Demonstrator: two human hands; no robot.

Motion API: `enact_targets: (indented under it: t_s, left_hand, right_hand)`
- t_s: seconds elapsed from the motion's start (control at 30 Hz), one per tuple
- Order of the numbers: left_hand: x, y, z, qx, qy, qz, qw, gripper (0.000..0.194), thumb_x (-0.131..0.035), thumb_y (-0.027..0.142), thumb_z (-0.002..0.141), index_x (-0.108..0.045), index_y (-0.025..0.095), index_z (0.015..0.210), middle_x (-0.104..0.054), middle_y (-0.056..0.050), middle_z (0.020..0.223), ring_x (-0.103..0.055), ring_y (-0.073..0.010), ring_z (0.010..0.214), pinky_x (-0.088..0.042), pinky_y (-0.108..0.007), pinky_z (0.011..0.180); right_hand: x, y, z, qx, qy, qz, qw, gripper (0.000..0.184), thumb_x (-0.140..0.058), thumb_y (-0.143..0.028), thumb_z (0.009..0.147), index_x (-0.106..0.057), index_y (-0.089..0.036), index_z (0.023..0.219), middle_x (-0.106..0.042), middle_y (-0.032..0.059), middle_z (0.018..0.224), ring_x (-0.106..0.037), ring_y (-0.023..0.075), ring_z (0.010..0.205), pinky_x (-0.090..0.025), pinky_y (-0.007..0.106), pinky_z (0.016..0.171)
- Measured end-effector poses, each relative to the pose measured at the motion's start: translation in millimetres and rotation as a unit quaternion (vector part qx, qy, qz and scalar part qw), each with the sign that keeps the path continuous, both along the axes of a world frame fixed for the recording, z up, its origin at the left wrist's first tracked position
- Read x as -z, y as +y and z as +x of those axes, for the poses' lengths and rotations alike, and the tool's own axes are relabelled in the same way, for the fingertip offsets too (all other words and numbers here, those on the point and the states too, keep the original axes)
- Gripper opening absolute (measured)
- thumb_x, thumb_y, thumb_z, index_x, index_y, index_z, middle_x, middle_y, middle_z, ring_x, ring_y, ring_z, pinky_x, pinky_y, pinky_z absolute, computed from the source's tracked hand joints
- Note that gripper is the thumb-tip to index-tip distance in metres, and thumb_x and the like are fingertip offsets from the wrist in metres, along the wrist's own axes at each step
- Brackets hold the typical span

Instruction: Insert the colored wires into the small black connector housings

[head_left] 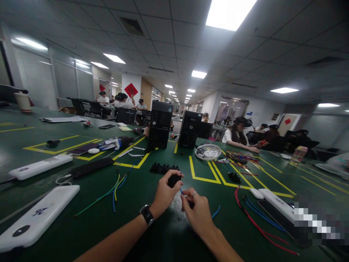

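Note:
My left hand (167, 189), with a dark watch on the wrist, is closed around a black terminal block (174, 179), mostly hidden by the fingers. My right hand (196, 209), wearing a ring, pinches a blue wire (181, 190) close to its end. That wire's upper end reaches the block; whether it is inserted cannot be made out. Past the right hand a blue tail (216, 211) sticks out. A row of black terminal blocks (160, 167) lies just beyond my left hand. Green, yellow and blue wires (116, 191) lie to the left, red and blue ones (245, 209) to the right.
Two black computer towers (160, 125) stand ahead. A white basket (208, 151) and a wire heap (240, 158) are right of them. White power banks (40, 216) lie left. Yellow tape marks the green table (114, 240). A person (240, 134) sits across at right.

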State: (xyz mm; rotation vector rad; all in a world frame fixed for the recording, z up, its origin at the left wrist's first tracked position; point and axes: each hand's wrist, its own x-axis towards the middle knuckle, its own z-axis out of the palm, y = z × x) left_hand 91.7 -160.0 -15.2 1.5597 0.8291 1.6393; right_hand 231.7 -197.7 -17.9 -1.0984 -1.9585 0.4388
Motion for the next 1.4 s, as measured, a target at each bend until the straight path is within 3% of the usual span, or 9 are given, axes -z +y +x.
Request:
enact_targets:
  t_s: [0.37,0.57,0.77,0.93,1.07,1.2,1.4]
  left_hand:
    - [1.9,2,-9,-0.041,0.121,0.054,0.99,0.017,-0.055,0.017,0.077,-0.065,0.021,0.089,-0.067,-0.002,0.086,-0.062,-0.0161,0.079,-0.046,-0.027,0.079]
    - [2.5,6,-7,-0.049,0.084,0.025,0.995,0.018,-0.052,0.021,0.079,-0.067,0.019,0.089,-0.068,-0.002,0.084,-0.06,-0.0127,0.063,-0.048,-0.025,0.068]
    - [4.2,7,-5,-0.073,0.125,0.072,0.987,0.019,-0.055,0.016,0.075,-0.069,0.021,0.086,-0.069,-0.003,0.094,-0.062,-0.0186,0.094,-0.044,-0.03,0.09]
    - [7.4,15,-12,-0.077,0.144,0.043,0.986,0.017,-0.053,0.019,0.077,-0.068,0.02,0.086,-0.068,-0.002,0.083,-0.061,-0.0151,0.071,-0.048,-0.026,0.072]
    - [9.0,16,-8,-0.04,0.124,0.015,0.991,0.023,-0.054,0.02,0.077,-0.067,0.02,0.095,-0.067,-0.002,0.086,-0.062,-0.0156,0.075,-0.049,-0.026,0.073]
    - [5.5,10,-3,-0.023,0.085,-0.002,0.996,0.054,-0.055,0.018,0.076,-0.047,0.026,0.13,-0.066,-0.002,0.093,-0.062,-0.0147,0.078,-0.05,-0.027,0.076]
    - [-2.3,7,-4,0.004,0.014,-0.052,0.999,0.082,-0.06,0.022,0.075,-0.015,0.029,0.144,-0.065,-0.003,0.094,-0.063,-0.0143,0.065,-0.053,-0.026,0.061]
  right_hand:
    - [3.5,-2,-7,-0.023,-0.021,-0.029,0.999,0.027,-0.038,-0.03,0.093,-0.057,-0.018,0.077,-0.059,-0.0012,0.051,-0.057,0.0131,0.048,-0.039,0.022,0.054]
    - [1.7,1,-6,0.014,-0.023,-0.006,1.0,0.032,-0.039,-0.033,0.093,-0.064,-0.017,0.08,-0.054,-0.0016,0.048,-0.053,0.0137,0.046,-0.034,0.022,0.048]
    - [9.4,7,-9,-0.008,-0.028,-0.024,0.999,0.035,-0.037,-0.032,0.093,-0.06,-0.018,0.071,-0.056,-0.0005,0.053,-0.053,0.0138,0.049,-0.036,0.022,0.05]
    - [6.8,7,-9,-0.01,0.013,-0.055,0.998,0.035,-0.037,-0.035,0.093,-0.064,-0.017,0.079,-0.052,-0.0029,0.05,-0.049,0.012,0.046,-0.034,0.021,0.049]
    - [12.3,12,-8,-0.027,0.03,-0.093,0.995,0.033,-0.037,-0.034,0.093,-0.061,-0.017,0.077,-0.05,-0.0036,0.052,-0.047,0.0112,0.047,-0.035,0.02,0.049]
    - [18.2,15,-8,-0.048,0.074,-0.139,0.986,0.03,-0.039,-0.034,0.092,-0.059,-0.016,0.078,-0.047,-0.005,0.051,-0.042,0.0093,0.044,-0.032,0.019,0.045]
    - [16.2,21,-10,-0.122,0.149,-0.238,0.952,0.03,-0.037,-0.038,0.092,-0.056,-0.016,0.088,-0.043,-0.0074,0.048,-0.036,0.0074,0.038,-0.027,0.017,0.039]
